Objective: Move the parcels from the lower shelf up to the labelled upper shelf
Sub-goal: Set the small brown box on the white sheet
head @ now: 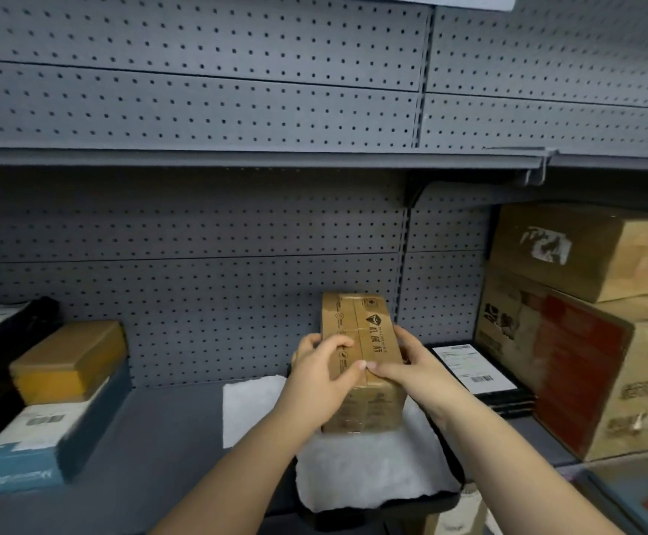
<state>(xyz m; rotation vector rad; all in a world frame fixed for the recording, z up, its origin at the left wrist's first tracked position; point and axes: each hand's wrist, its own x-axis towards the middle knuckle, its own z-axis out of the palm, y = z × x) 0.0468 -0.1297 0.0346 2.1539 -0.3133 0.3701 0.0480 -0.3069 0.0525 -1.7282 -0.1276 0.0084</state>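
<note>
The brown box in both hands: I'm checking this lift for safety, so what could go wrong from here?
1. The upper shelf edge juts out right above the brown box; lifted straight up, the box might strike it.
2. The left hand and right hand grip mostly by fingertips on top, so the box may slip.
3. The box sits over a white parcel that overhangs the lower shelf; it could be dragged off.

1. Grey lower shelf [168, 426], pegboard-backed.
2. Left: blue box [40, 446] bearing yellow-brown box [69, 361].
3. Centre: white padded parcel [368, 469] under brown carton [361, 361].
4. Right: flat black parcel [480, 376]; two stacked cartons [584, 341].
5. Grey upper shelf [199, 158].
</note>
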